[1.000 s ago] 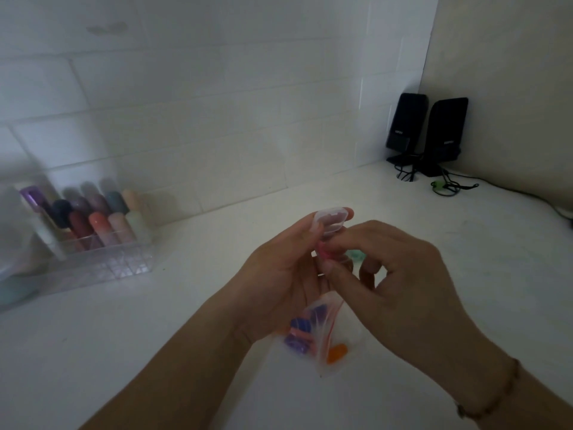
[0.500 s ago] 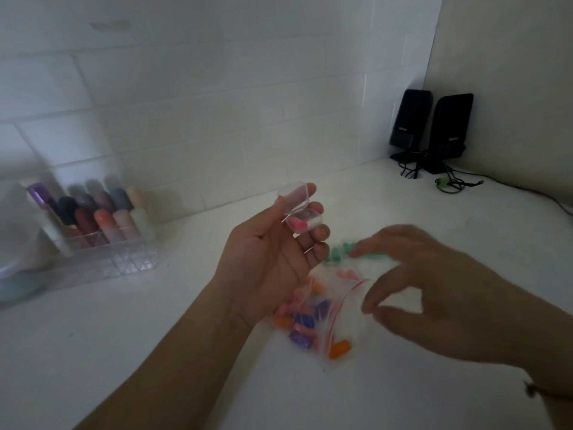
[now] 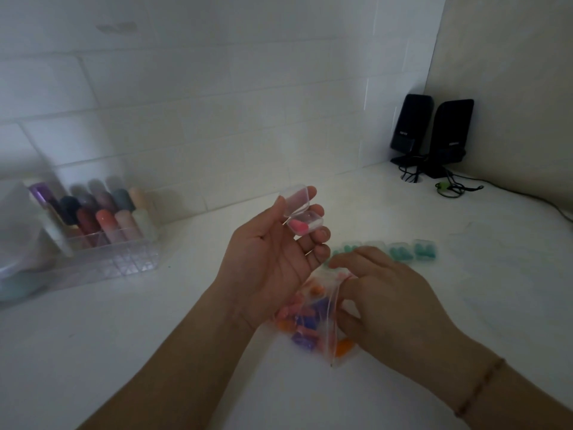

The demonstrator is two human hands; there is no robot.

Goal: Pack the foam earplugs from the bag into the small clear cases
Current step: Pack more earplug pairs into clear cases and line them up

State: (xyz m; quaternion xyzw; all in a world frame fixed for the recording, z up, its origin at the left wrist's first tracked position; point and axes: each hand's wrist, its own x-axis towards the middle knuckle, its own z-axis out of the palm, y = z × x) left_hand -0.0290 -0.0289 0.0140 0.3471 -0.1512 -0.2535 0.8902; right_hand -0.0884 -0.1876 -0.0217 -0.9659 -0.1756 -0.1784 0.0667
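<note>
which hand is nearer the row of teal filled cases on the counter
Right. The right hand is at the mouth of the bag, its knuckles just in front of the teal cases. The left hand is raised to their left, holding the open case.

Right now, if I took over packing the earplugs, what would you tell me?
Left hand: fingers hold an open clear case up off the counter, one pink earplug inside.
Right hand: fingers are at the mouth of the bag, which lies on the counter with orange, pink and purple earplugs in it; whether they pinch anything is hidden.
Done: a row of cases with teal earplugs sits behind the right hand.
Left: add what this case still needs, close the lid, then fill more cases from the bag.
</note>
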